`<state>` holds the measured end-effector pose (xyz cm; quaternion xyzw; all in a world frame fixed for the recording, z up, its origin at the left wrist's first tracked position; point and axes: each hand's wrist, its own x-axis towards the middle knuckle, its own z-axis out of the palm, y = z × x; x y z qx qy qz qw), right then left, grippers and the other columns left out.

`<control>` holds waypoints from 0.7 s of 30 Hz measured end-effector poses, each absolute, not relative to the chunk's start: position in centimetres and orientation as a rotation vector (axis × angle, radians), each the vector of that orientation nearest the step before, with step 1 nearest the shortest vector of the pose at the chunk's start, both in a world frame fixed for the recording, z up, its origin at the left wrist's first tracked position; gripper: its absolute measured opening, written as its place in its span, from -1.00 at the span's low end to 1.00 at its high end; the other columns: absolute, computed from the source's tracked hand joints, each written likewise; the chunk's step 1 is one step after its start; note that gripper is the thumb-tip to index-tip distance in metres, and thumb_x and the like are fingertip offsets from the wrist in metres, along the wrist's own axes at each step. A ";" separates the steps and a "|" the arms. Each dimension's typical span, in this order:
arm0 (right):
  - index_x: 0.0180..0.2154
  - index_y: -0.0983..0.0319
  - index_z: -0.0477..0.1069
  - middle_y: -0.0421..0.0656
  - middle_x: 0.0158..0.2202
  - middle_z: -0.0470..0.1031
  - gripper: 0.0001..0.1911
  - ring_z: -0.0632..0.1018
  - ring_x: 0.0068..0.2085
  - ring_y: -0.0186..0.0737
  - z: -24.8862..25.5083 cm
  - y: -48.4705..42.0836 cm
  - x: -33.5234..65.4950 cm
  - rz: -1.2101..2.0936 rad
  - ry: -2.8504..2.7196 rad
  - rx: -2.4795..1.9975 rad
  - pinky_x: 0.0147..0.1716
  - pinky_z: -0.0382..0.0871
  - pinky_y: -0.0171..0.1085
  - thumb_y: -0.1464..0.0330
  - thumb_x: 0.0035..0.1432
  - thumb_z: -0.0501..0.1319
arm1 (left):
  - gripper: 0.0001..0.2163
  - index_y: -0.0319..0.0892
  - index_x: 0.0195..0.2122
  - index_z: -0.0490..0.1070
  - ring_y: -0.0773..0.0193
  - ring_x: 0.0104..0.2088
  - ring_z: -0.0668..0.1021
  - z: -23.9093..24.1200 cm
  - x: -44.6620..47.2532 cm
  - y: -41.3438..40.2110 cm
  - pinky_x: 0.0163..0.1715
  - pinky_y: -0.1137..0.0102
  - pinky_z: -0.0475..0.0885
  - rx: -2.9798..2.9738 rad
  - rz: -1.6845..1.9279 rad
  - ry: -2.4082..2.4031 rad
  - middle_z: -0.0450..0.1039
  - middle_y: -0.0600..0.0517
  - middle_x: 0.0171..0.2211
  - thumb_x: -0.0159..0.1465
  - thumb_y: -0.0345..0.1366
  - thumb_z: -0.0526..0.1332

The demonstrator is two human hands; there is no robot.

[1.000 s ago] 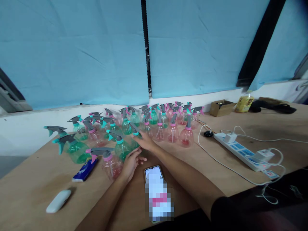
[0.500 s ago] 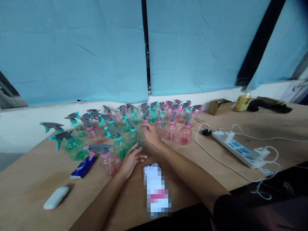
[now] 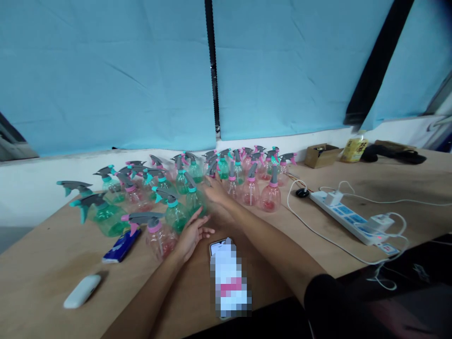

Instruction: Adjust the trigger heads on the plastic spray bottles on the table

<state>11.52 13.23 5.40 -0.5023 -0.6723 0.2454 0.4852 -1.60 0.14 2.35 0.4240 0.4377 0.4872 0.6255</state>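
Note:
My left hand (image 3: 193,231) is open, its fingers spread. It rests beside a green spray bottle (image 3: 196,202) with a grey trigger head, and its fingertips reach that bottle's lower side. At the front left stands a pink spray bottle (image 3: 160,240), close to my left wrist. Slightly blurred, my right hand (image 3: 216,190) stretches forward with extended fingers near the collar of a pink-collared spray bottle (image 3: 213,168). Whether it touches that bottle I cannot tell. Just right of it is another pink spray bottle (image 3: 232,186). Under my forearms lies a lit phone (image 3: 229,278), its screen pixelated.
Several more pink and green spray bottles crowd the back of the wooden table (image 3: 254,268). A blue packet (image 3: 122,246) and a white case (image 3: 83,291) lie at left. At right are a power strip (image 3: 348,219) with cables, a cardboard box (image 3: 321,155) and a yellow-labelled bottle (image 3: 354,148).
My right hand has moved slightly forward and left, its fingers straighter and nearer the pink-collared bottle. My left hand stays almost still, and the bottles hold their places.

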 end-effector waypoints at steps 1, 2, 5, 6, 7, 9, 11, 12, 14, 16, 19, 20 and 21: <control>0.07 0.12 0.41 -0.05 0.26 0.24 -0.54 0.02 0.36 0.16 5.4 13.6 11.5 0.613 -1.608 -1.220 0.26 -0.08 0.14 0.09 0.18 0.18 | -0.32 -0.11 0.39 -0.02 0.32 -0.45 0.63 2.4 -1.6 0.1 -0.49 0.46 0.47 0.969 1.120 1.004 0.37 -0.31 0.18 0.27 -0.35 0.21; 0.04 0.12 0.42 -0.05 0.25 0.25 -0.55 0.04 0.35 0.16 5.4 14.0 11.4 0.629 -1.582 -1.210 0.24 -0.03 0.12 0.09 0.15 0.21 | -0.31 -0.11 0.39 -0.03 0.31 -0.45 0.63 2.4 -1.6 0.1 -0.49 0.45 0.47 0.966 1.121 1.001 0.37 -0.31 0.17 0.27 -0.35 0.22; -0.02 0.11 0.43 -0.05 0.21 0.30 -0.59 0.08 0.31 0.17 5.3 14.9 11.4 0.640 -1.555 -1.157 0.20 0.03 0.08 0.10 0.13 0.24 | -0.29 -0.09 0.39 -0.05 0.30 -0.45 0.63 2.3 -1.6 0.1 -0.49 0.44 0.48 0.956 1.122 0.996 0.37 -0.31 0.17 0.26 -0.33 0.23; -0.03 0.11 0.43 -0.05 0.20 0.30 -0.60 0.08 0.31 0.17 5.2 15.1 11.4 0.633 -1.559 -1.144 0.20 0.02 0.07 0.10 0.13 0.24 | -0.29 -0.08 0.40 -0.06 0.30 -0.45 0.63 2.3 -1.6 0.1 -0.49 0.44 0.48 0.955 1.119 0.996 0.37 -0.31 0.17 0.26 -0.33 0.23; -0.03 0.12 0.43 -0.05 0.20 0.30 -0.60 0.08 0.30 0.18 5.1 15.3 11.4 0.624 -1.563 -1.138 0.20 0.00 0.07 0.10 0.13 0.25 | -0.28 -0.08 0.40 -0.06 0.30 -0.44 0.64 2.2 -1.6 0.1 -0.49 0.44 0.48 0.955 1.116 0.997 0.37 -0.31 0.17 0.26 -0.33 0.23; -0.04 0.12 0.43 -0.06 0.20 0.28 -0.60 0.09 0.27 0.19 5.1 15.3 11.4 0.602 -1.556 -1.158 0.20 -0.02 0.07 0.11 0.11 0.25 | -0.28 -0.09 0.40 -0.08 0.30 -0.44 0.64 2.1 -1.6 0.1 -0.49 0.45 0.47 0.958 1.113 0.997 0.38 -0.31 0.17 0.26 -0.32 0.23; -0.08 0.13 0.45 -0.05 0.19 0.27 -0.65 0.15 0.22 0.20 5.1 15.0 11.2 0.541 -1.552 -1.215 0.18 -0.01 0.08 0.14 0.11 0.26 | -0.28 -0.08 0.40 -0.08 0.30 -0.44 0.64 2.1 -1.7 0.2 -0.49 0.45 0.47 0.960 1.113 1.000 0.39 -0.30 0.16 0.26 -0.32 0.23; -0.11 0.15 0.46 -0.04 0.17 0.28 -0.68 0.19 0.19 0.19 5.1 14.8 11.2 0.493 -1.556 -1.247 0.17 0.00 0.09 0.16 0.12 0.25 | -0.28 -0.08 0.40 -0.07 0.31 -0.44 0.64 2.0 -1.7 0.2 -0.49 0.45 0.47 0.961 1.114 1.001 0.39 -0.29 0.16 0.26 -0.32 0.23; -0.15 0.17 0.47 -0.01 0.13 0.30 -0.72 0.25 0.12 0.16 5.3 14.2 11.1 0.392 -1.566 -1.288 0.14 0.04 0.09 0.19 0.14 0.21 | -0.29 -0.07 0.39 -0.06 0.30 -0.44 0.64 2.0 -1.7 0.2 -0.48 0.44 0.47 0.967 1.116 0.999 0.40 -0.28 0.15 0.26 -0.32 0.23; -0.15 0.18 0.48 0.00 0.09 0.32 -0.75 0.27 0.08 0.12 5.4 13.3 11.2 0.316 -1.567 -1.269 0.13 0.06 0.07 0.24 0.15 0.19 | -0.29 -0.07 0.38 -0.04 0.29 -0.43 0.64 1.9 -1.8 0.2 -0.48 0.44 0.47 0.972 1.116 0.998 0.41 -0.27 0.14 0.25 -0.32 0.24; -0.16 0.17 0.48 -0.02 0.01 0.37 -0.78 0.25 0.07 0.04 5.6 11.6 11.7 0.264 -1.556 -1.179 0.14 0.04 0.01 0.27 0.19 0.15 | -0.34 -0.11 0.34 0.04 0.30 -0.44 0.63 2.0 -1.7 0.2 -0.49 0.43 0.46 0.968 1.134 1.012 0.45 -0.26 0.09 0.24 -0.33 0.25; -0.19 0.17 0.47 -0.03 -0.03 0.39 -0.80 0.25 0.07 0.02 5.6 11.0 12.0 0.263 -1.556 -1.151 0.14 0.03 -0.01 0.27 0.21 0.14 | -0.39 -0.14 0.31 0.09 0.31 -0.46 0.62 2.0 -1.7 0.2 -0.49 0.44 0.45 0.972 1.139 1.015 0.48 -0.25 0.06 0.24 -0.33 0.24; -0.22 0.18 0.46 -0.04 -0.08 0.41 -0.81 0.26 0.06 0.00 5.7 10.5 12.2 0.266 -1.554 -1.126 0.13 0.03 -0.03 0.26 0.22 0.13 | -0.44 -0.17 0.26 0.15 0.32 -0.47 0.61 2.0 -1.7 0.2 -0.50 0.44 0.43 0.981 1.144 1.016 0.52 -0.24 0.01 0.24 -0.33 0.24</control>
